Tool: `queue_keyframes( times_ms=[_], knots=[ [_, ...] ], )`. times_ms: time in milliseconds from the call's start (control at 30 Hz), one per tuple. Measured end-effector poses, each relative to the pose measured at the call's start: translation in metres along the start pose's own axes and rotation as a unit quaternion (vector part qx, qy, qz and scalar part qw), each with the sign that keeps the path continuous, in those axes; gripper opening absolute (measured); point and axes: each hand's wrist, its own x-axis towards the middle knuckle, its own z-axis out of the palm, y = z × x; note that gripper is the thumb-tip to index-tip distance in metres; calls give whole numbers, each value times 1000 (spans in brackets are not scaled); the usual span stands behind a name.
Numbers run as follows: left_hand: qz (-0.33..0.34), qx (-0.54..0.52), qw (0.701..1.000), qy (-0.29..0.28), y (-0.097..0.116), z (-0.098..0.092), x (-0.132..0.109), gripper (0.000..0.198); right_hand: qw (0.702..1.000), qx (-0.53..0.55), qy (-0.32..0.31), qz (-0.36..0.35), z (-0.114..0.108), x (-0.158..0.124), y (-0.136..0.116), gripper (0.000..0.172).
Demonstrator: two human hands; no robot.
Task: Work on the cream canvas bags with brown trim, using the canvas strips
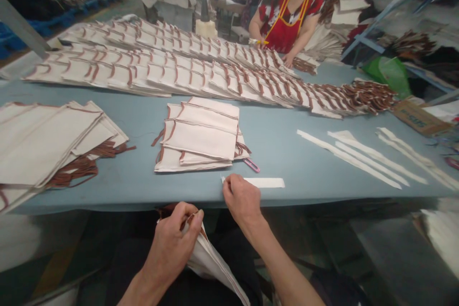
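Note:
My left hand is closed on the brown-edged top of a cream fabric piece, which hangs below the table's front edge. My right hand is at that edge, its thumb and finger pinched together. Something thin and pale shows at those fingertips, too small to name. Behind the right hand a white strip lies flat on the table. Just beyond it, a small pink-handled tool rests beside a stack of cream fabric pieces with brown trim.
More cream pieces with brown ties are piled at the left. Long overlapping rows of trimmed pieces cross the blue table. Loose white strips and a cardboard box are at the right. A person in a red apron works opposite.

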Motion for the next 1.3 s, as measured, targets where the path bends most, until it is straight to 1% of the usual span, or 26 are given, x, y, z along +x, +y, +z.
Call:
queue_keyframes(
  times_ms=[67, 133, 200, 300, 400, 467, 533, 600, 667, 733, 800, 867, 900, 967, 1033, 1100, 1167, 1233, 1300],
  knots=[
    [-19, -6, 1000, 2, 0, 2, 4, 22, 999, 31, -1, 11, -3, 1, 6, 22],
    [-25, -6, 1000, -8, 3, 5, 9, 20, 997, 70, -8, 19, -6, 2, 12, 26],
    [-20, 6, 999, -36, 7, 8, 15, 22, 993, 112, -18, 18, -8, 4, 18, 29],
    [-11, 39, 996, -82, 15, 13, 24, 27, 985, 172, -28, 11, -10, 6, 25, 30],
    [3, 70, 991, -110, 23, 19, 32, 33, 973, 230, -27, 5, -10, 7, 30, 29],
    [21, 101, 985, -137, 28, 26, 36, 37, 962, 274, -20, 3, -8, 6, 31, 27],
    [39, 145, 974, -167, 31, 35, 40, 44, 944, 330, -6, 3, -5, 5, 32, 24],
    [51, 199, 960, -190, 34, 43, 43, 48, 917, 399, 13, 8, -4, 3, 38, 24],
    [55, 252, 945, -200, 35, 50, 46, 48, 879, 473, 49, 30, -6, 1, 50, 28],
    [58, 292, 932, -206, 36, 54, 47, 49, 833, 537, 112, 67, -13, -1, 69, 29],
    [61, 323, 920, -215, 37, 55, 47, 50, 781, 587, 183, 107, -23, -1, 94, 27],
    [62, 348, 909, -222, 38, 56, 48, 51, 727, 633, 228, 137, -36, 1, 119, 27],
    [63, 359, 904, -223, 38, 57, 48, 52, 702, 656, 235, 149, -41, 3, 130, 27],
    [66, 378, 895, -226, 40, 58, 47, 52, 657, 700, 228, 165, -52, 9, 146, 22],
    [70, 394, 888, -228, 43, 59, 47, 54, 620, 735, 214, 174, -60, 18, 153, 15],
    [71, 405, 882, -230, 45, 60, 46, 54, 591, 760, 207, 173, -67, 26, 153, 9],
    [72, 414, 878, -231, 48, 60, 45, 55, 573, 777, 205, 162, -76, 33, 150, 10],
    [71, 419, 875, -231, 49, 61, 43, 56, 565, 785, 208, 147, -89, 37, 149, 15],
    [71, 421, 874, -231, 48, 62, 42, 56, 566, 783, 219, 133, -105, 39, 153, 18]
  ],
)
